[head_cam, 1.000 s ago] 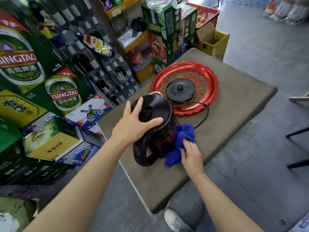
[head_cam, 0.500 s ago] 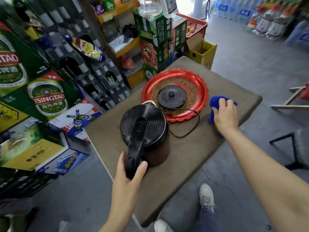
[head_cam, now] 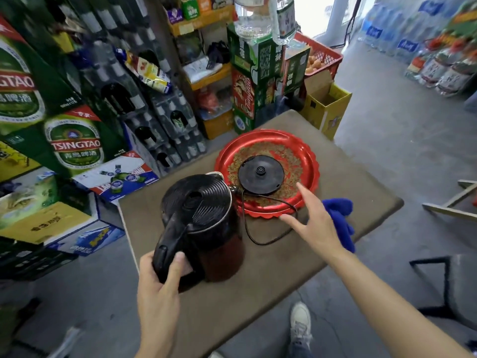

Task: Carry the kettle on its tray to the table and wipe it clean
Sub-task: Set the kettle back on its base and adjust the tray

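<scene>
A black kettle (head_cam: pixel 204 220) with a ribbed lid stands upright on the brown table (head_cam: pixel 258 280). My left hand (head_cam: pixel 160 288) grips its handle at the near side. Behind it lies the red tray (head_cam: pixel 307 156) holding the round black kettle base (head_cam: pixel 260 174), whose cord (head_cam: pixel 258 239) loops onto the table. My right hand (head_cam: pixel 315 223) hovers with fingers spread over the tray's near edge, holding nothing. The blue cloth (head_cam: pixel 340 218) lies on the table just right of that hand, partly hidden by it.
Stacked beer cartons (head_cam: pixel 74 146) and bottle crates (head_cam: pixel 160 120) crowd the left side. Green boxes (head_cam: pixel 255 73), a red basket (head_cam: pixel 322 55) and a yellow box (head_cam: pixel 325 107) stand behind the table. A chair frame (head_cam: pixel 444 282) is at right; my shoe (head_cam: pixel 299 321) is on the concrete floor.
My right hand has let go of the blue cloth on the table and moved left toward the tray. My left hand has closed around the kettle handle.
</scene>
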Motion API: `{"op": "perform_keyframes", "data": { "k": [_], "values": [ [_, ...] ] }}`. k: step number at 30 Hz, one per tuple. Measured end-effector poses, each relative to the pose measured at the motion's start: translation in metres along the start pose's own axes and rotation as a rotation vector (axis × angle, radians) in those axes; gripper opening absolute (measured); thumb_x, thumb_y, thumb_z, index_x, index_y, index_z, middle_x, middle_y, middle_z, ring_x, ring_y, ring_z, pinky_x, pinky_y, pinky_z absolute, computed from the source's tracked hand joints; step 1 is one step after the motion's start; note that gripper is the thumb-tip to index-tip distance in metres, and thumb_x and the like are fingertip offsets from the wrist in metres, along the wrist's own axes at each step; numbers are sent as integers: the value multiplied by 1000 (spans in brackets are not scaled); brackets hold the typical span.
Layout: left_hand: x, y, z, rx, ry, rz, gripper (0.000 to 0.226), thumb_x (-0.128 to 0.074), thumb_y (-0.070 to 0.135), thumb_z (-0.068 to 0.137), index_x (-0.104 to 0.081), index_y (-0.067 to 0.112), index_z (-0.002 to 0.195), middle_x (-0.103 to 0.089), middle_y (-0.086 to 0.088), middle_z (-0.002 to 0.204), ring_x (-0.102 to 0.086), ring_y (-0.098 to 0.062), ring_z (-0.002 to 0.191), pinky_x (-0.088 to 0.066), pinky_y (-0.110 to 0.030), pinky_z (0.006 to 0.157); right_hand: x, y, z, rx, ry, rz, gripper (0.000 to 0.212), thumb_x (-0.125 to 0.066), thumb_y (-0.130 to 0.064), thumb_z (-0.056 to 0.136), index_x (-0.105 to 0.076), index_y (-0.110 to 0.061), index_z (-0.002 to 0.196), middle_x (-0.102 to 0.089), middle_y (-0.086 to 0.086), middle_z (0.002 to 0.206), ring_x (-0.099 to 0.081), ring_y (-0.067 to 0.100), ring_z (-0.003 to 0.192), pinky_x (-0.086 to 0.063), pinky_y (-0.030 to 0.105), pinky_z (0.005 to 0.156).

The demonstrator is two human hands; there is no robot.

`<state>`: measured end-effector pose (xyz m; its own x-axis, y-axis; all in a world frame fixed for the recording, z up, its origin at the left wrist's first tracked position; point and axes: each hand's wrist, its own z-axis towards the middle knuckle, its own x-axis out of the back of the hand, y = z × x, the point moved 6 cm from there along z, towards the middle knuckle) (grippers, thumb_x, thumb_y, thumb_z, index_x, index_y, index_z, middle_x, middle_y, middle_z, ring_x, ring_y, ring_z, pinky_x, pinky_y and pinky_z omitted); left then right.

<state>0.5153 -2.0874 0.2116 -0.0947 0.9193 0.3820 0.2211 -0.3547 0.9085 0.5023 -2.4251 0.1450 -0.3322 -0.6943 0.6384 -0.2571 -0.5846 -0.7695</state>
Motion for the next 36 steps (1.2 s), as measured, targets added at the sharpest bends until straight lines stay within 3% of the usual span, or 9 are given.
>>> {"op": "perform_keyframes", "data": {
  "k": [3, 6, 9, 12, 18, 21, 27, 33, 36],
  "values": [
    [-12, 31, 9, -61, 13, -2, 13, -66, 29, 95, -56, 22, 90, -57, 6, 74, -52, -8, 72, -36, -14, 61, -7, -34, 17, 74, -191, 156, 83, -75, -43, 81, -35, -27, 152, -40, -14, 152, -32, -2, 138, -29, 22, 113],
    [-27, 70, 17, -179, 1, -21, 19, -65, 42, 89, -58, 26, 94, -61, 2, 82, -55, -10, 76, -41, -26, 72, -4, -56, 41, 125, -271, 265, 87, -75, -47, 77, -36, -27, 152, -39, -21, 149, -31, -8, 137, -30, 23, 116],
    [-54, 105, 39, -251, -31, -50, 6, -63, 29, 97, -57, 30, 94, -58, 16, 79, -52, -3, 76, -40, -14, 69, 3, -71, 67, 197, -336, 378, 95, -74, -54, 75, -28, -31, 154, -38, -17, 155, -32, -3, 142, -30, 29, 118],
    [-88, 127, 70, -292, -64, -112, 6, -63, 33, 95, -59, 29, 95, -53, 17, 85, -49, -1, 77, -39, -18, 74, 12, -70, 98, 207, -313, 437, 101, -77, -51, 76, -18, -34, 156, -36, -16, 156, -32, 0, 143, -31, 35, 119],
    [-156, 136, 109, -310, -147, -185, 21, -62, 19, 98, -58, 1, 108, -55, 8, 86, -51, 7, 72, -40, -8, 69, 23, -43, 149, 144, -179, 465, 111, -81, -54, 70, -10, -43, 155, -32, -14, 159, -32, 7, 146, -33, 47, 118],
    [-177, 130, 122, -304, -176, -202, 19, -62, 20, 98, -59, 4, 108, -56, 11, 86, -53, 10, 73, -40, -6, 71, 23, -25, 162, 119, -135, 468, 112, -82, -55, 67, -13, -44, 154, -36, -13, 157, -35, 10, 145, -34, 47, 117],
    [-198, 114, 136, -339, -231, -208, 11, -64, 24, 97, -60, 17, 105, -59, 13, 90, -56, 0, 83, -44, -15, 80, 17, -3, 173, 126, -85, 451, 111, -83, -51, 69, -15, -40, 155, -40, -14, 154, -36, 7, 143, -35, 44, 117],
    [-201, 111, 148, -365, -288, -184, 12, -62, 24, 98, -60, 17, 108, -60, 10, 93, -57, -1, 87, -44, -17, 83, 8, -1, 175, 113, -58, 461, 111, -84, -50, 69, -16, -36, 156, -43, -15, 150, -40, 11, 142, -38, 45, 115],
    [-198, 113, 154, -375, -315, -155, 22, -60, 25, 100, -58, 14, 118, -61, 11, 99, -59, -1, 93, -42, -17, 87, 6, -6, 180, 128, -59, 430, 111, -84, -49, 69, -16, -35, 156, -44, -8, 153, -41, 13, 141, -37, 45, 116]
  ]
}}
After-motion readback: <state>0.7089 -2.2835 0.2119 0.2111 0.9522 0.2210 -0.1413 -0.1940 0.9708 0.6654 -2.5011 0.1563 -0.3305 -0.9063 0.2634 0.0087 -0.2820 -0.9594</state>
